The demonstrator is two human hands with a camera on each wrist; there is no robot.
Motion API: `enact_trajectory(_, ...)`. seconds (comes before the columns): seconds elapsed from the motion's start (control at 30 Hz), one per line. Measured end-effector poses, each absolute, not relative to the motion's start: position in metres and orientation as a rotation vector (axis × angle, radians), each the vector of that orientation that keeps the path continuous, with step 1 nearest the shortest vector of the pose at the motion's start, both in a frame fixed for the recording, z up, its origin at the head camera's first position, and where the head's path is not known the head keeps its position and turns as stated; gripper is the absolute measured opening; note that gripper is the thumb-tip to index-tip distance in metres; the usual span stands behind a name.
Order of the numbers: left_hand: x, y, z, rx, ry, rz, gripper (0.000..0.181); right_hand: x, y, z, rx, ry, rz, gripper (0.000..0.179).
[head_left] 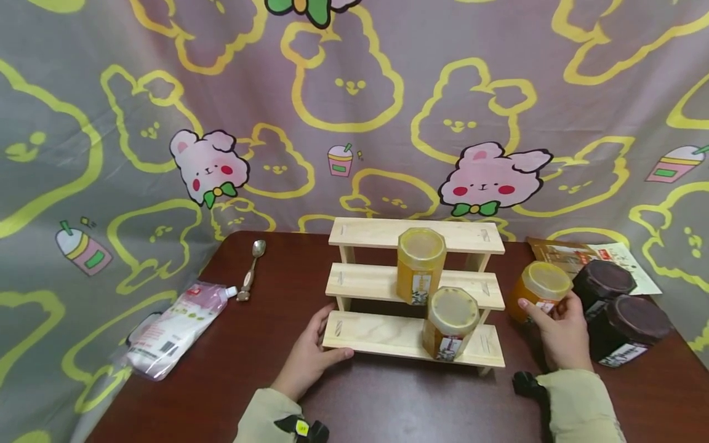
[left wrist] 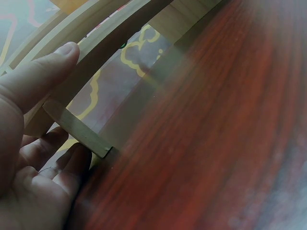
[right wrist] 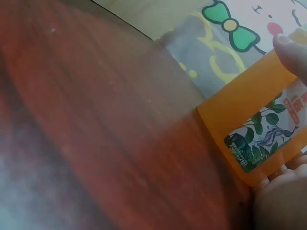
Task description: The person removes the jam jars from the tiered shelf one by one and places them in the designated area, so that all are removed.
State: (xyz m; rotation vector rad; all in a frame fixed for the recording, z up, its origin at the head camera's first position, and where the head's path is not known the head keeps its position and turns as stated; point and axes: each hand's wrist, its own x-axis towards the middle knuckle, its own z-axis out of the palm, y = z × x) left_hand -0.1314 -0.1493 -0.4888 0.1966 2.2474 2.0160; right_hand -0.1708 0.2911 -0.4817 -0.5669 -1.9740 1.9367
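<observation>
My left hand grips the left end of a three-tier wooden display rack. The thumb lies along the front edge of the lowest board, and the other fingers curl around its end by the leg. My right hand holds an orange-filled jar with a pale lid, right of the rack. In the right wrist view this jar shows a leafy printed label. One yellow jar stands on the middle tier. Another jar, amber with a pale lid, is on the lowest tier toward the right.
Two dark jars stand just right of my right hand, with flat brown and white packets behind them. At the left lie a spouted pouch and a spoon. A patterned curtain hangs behind the brown table.
</observation>
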Motion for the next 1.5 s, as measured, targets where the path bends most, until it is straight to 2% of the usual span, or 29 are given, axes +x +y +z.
enact_trajectory(0.6, -0.131, -0.15, -0.488, 0.232, 2.253, 2.016, 0.102, -0.191, 0.294, -0.48, -0.53, -1.874, 1.961, 0.07)
enact_trajectory(0.8, -0.131, -0.151, -0.488, 0.219, 2.288, 1.991, 0.102, -0.196, 0.294, -0.48, -0.579, -1.954, 1.903, 0.072)
enact_trajectory(1.27, -0.131, -0.148, -0.488, 0.233, 2.298, 1.981, 0.1, -0.186, 0.291, -0.48, -0.686, -2.087, 1.743, 0.074)
enact_trajectory(1.5, -0.132, -0.149, -0.49, 0.2, 2.282, 1.984, 0.101, -0.176, 0.281, -0.478, -0.758, -1.979, 1.775, 0.081)
